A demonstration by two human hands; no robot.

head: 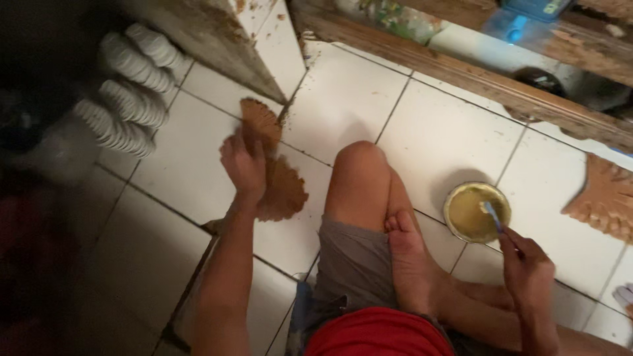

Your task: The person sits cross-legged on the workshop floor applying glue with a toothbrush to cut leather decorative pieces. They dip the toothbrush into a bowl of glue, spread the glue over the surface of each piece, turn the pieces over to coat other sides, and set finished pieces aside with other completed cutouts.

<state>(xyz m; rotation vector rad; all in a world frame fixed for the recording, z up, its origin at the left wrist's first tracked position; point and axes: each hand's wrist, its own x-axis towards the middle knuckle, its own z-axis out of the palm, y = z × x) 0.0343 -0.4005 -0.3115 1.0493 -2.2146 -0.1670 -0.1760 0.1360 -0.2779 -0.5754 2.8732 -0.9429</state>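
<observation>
I sit cross-legged on a white tiled floor. My left hand grips a flat brown leaf-shaped clay piece standing on the floor. My right hand holds a small brush whose tip is dipped in a round bowl of yellowish-green liquid on the floor to my right.
Another brown carved clay piece lies at the right edge. Stacked white ribbed discs stand at the upper left. A wooden beam runs along the back, beside a wall corner. My bent knee rises between the hands.
</observation>
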